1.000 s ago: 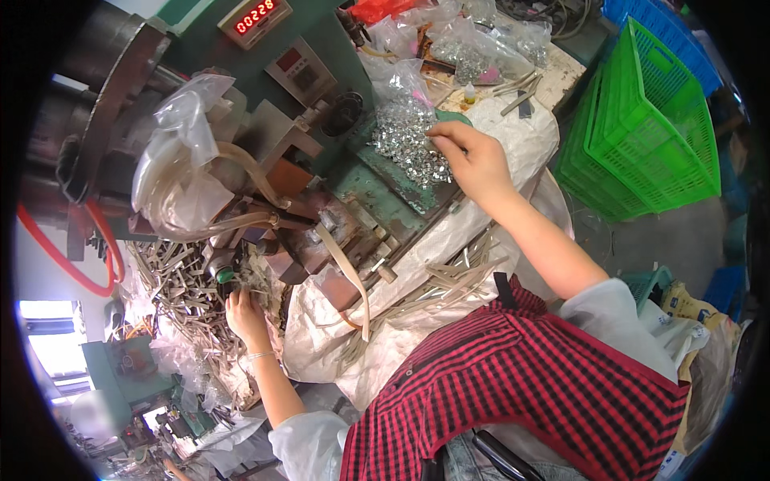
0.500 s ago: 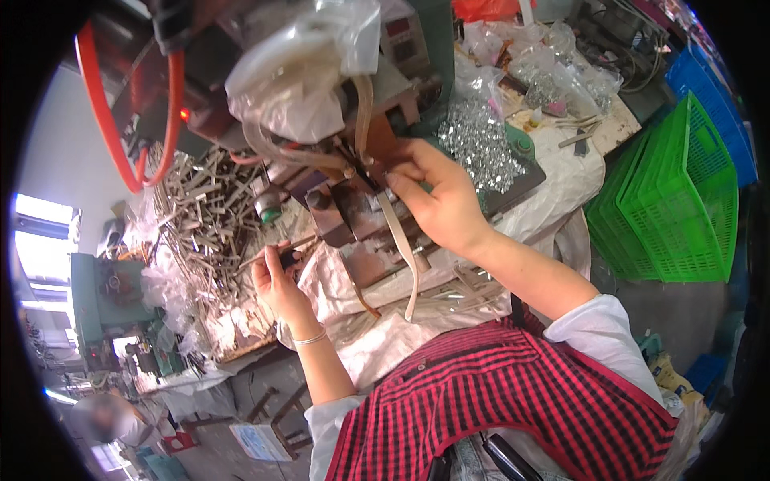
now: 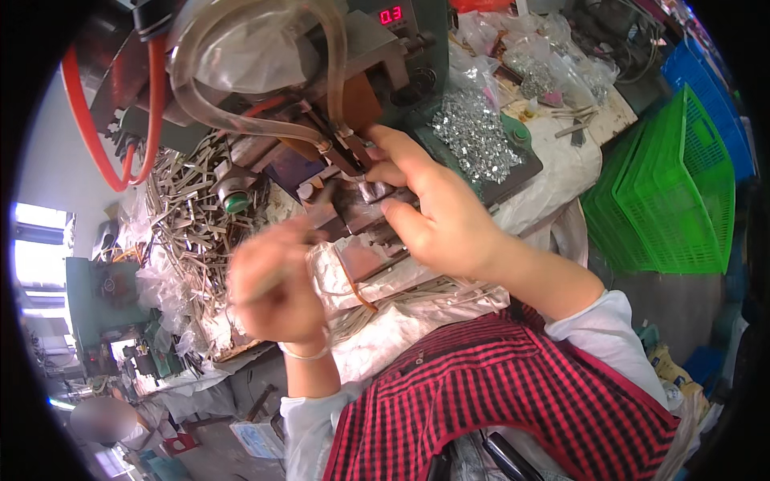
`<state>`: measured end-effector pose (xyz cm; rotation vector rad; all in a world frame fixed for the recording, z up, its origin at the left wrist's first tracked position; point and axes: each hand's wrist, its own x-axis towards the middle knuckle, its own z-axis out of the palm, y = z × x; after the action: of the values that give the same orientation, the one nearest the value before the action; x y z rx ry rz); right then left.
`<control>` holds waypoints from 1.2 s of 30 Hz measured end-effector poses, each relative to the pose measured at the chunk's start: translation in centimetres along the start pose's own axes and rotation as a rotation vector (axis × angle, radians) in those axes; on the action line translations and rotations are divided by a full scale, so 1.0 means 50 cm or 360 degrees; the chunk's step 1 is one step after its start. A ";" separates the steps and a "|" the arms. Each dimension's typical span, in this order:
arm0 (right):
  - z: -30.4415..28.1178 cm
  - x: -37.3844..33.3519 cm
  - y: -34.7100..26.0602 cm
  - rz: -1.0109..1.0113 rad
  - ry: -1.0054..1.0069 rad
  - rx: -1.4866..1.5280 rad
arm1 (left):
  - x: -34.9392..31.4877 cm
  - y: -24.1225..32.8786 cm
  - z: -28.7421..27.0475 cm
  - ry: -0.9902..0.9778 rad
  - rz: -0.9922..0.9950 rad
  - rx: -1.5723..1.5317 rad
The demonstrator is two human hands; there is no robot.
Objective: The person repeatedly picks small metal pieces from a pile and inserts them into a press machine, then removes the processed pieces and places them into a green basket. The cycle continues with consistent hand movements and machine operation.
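Note:
My right hand (image 3: 449, 212) reaches into the work area of a bench machine (image 3: 329, 68). Its thumb and fingers close around a small shiny metal piece (image 3: 373, 191) on the machine's metal block (image 3: 357, 215), right by the dark upright tool (image 3: 349, 152). My left hand (image 3: 281, 284) is in front of the block on the left, smeared by motion, so its fingers and anything in them cannot be made out. Two clear hoses (image 3: 338, 76) curve down to the tool.
A heap of flat metal strips (image 3: 196, 212) lies left of the machine, beside a green-rimmed button (image 3: 235, 202). Small shiny parts (image 3: 477, 140) are piled on the right. Green crates (image 3: 670, 192) stand beyond the bench. Another person (image 3: 120, 421) is at lower left.
The long pale strip hanging from the block's front is gone from there. My left hand has come up and is now blurred. The machine's display now shows lit red digits.

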<state>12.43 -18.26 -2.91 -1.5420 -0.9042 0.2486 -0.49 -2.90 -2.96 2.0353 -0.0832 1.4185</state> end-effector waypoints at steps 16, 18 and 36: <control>-0.082 0.026 0.242 -0.0357 0.0034 -0.1496 | -0.054 0.007 0.087 -0.0603 0.0535 0.0414; -0.066 0.048 0.267 -0.0394 -0.0001 -0.1598 | -0.060 0.025 0.085 -0.0600 0.0400 0.0431; -0.114 0.047 0.231 -0.0054 0.0478 -0.0915 | -0.204 -0.277 -0.503 -0.0984 -0.0940 0.2414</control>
<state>22.17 -20.05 -11.50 -2.0200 -0.7955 -0.2907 -19.74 18.44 -13.03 3.0924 1.6095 0.2662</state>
